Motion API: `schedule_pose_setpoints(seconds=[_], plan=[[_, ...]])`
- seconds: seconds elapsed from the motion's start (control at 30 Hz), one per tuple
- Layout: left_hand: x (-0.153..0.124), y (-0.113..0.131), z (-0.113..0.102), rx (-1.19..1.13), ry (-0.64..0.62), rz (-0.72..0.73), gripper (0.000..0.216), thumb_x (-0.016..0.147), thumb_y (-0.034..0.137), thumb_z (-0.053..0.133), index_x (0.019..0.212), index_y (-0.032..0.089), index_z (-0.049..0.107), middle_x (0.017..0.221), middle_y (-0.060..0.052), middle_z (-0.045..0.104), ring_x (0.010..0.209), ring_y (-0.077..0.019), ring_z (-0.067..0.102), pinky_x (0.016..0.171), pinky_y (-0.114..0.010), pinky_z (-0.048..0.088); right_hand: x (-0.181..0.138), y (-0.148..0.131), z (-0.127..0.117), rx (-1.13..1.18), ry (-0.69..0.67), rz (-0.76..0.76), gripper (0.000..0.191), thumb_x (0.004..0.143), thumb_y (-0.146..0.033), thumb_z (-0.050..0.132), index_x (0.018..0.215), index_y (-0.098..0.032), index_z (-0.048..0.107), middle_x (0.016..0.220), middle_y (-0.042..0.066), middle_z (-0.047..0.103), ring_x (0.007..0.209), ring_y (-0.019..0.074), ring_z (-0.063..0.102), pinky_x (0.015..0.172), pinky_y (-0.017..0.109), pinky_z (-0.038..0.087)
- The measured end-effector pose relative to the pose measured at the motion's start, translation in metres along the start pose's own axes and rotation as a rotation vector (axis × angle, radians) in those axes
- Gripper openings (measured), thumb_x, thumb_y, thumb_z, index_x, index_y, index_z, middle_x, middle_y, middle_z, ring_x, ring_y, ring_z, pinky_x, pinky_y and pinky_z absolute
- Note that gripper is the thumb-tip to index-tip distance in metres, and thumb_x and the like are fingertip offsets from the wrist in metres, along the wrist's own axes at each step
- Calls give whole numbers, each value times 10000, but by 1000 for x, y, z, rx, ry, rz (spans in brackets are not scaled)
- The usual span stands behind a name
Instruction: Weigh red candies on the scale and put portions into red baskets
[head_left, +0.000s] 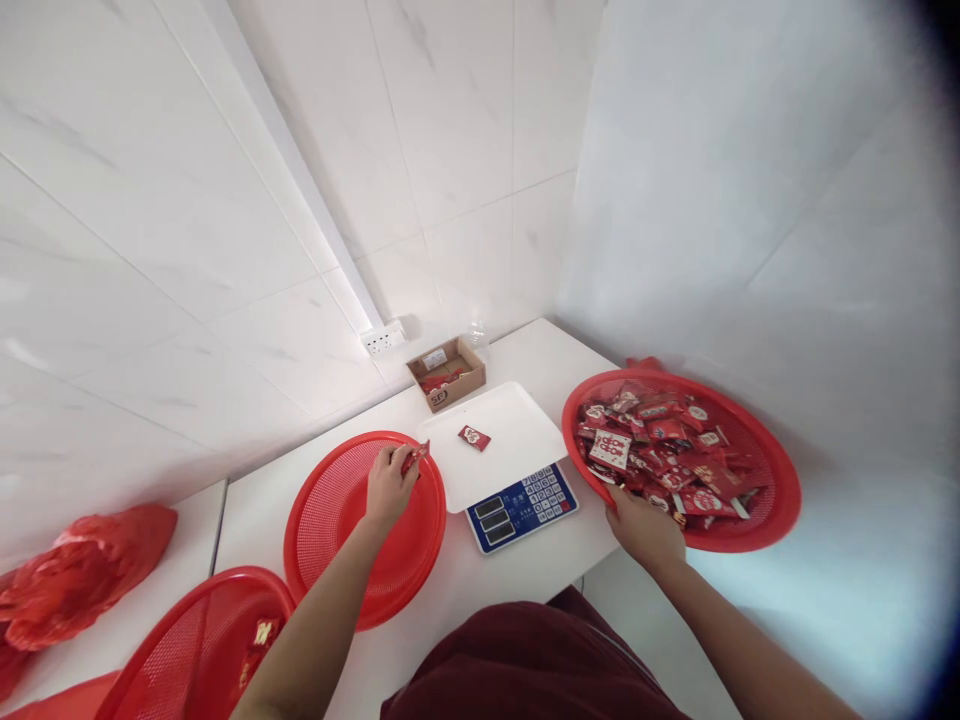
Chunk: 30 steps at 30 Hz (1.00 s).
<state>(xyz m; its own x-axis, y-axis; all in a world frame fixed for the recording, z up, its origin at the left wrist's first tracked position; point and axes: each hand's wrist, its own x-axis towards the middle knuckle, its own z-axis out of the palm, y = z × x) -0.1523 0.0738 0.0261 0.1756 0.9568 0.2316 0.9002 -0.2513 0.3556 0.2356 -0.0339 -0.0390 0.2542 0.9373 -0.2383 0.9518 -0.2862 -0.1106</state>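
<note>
left hand (388, 487) above empty red basket (322, 505), fingers pinched on red packet (415, 458), just beside scale tray (517, 445). second packet (474, 437) lies on tray. right hand (645, 527) at full basket (720, 543) rim, desk's right edge; grip unclear. risk: a tug spills packets.

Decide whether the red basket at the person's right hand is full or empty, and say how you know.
Full: red packets heap across almost the whole red basket, hiding its floor, beside the right hand.
</note>
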Motion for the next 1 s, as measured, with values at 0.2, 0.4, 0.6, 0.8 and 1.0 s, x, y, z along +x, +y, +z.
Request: schedule_pose_setpoints(seconds=[0.2, 0.4, 0.6, 0.8, 1.0], plan=[[-39, -29, -6, 136, -223, -196, 372, 929, 411, 429, 1250, 261, 541, 1291, -89, 510, 1136, -255, 534, 851, -353, 471, 0, 2, 2, -8, 3, -12, 428, 914, -242, 330, 1292, -197, 527, 1138, 129, 691, 960, 259, 665, 793, 367, 480], [-18, 5, 13, 198, -248, -149, 486, 934, 479, 424, 1333, 209, 485, 1474, -158, 400, 1380, -337, 316, 1099, -539, 250, 0, 0, 0, -16, -8, -7, 434, 910, -236, 330, 1289, -186, 535, 1134, 127, 691, 976, 262, 667, 796, 362, 484], [31, 71, 60, 118, -403, 184, 527, 939, 403, 464, 1429, 226, 381, 1552, -134, 279, 1443, -302, 208, 1146, -477, 226, 0, -1, 0, -29, -13, 11, 426, 912, -251, 338, 1285, -213, 541, 1129, 120, 692, 948, 260, 676, 766, 360, 493], [59, 89, 87, 153, -580, 208, 447, 950, 311, 440, 1394, 256, 429, 1542, -108, 295, 1416, -353, 231, 1103, -564, 269, 0, -1, 0, -12, -4, 16, 421, 914, -236, 338, 1285, -218, 535, 1142, 107, 690, 976, 246, 667, 778, 337, 485], [54, 71, 81, 77, -510, 291, 327, 871, 35, 424, 1087, 169, 630, 1204, -95, 605, 1196, -223, 491, 1067, -357, 361, -1, -4, -5, -15, 8, 15, 421, 911, -226, 358, 1298, -215, 524, 1065, 112, 707, 918, 235, 679, 744, 323, 481]])
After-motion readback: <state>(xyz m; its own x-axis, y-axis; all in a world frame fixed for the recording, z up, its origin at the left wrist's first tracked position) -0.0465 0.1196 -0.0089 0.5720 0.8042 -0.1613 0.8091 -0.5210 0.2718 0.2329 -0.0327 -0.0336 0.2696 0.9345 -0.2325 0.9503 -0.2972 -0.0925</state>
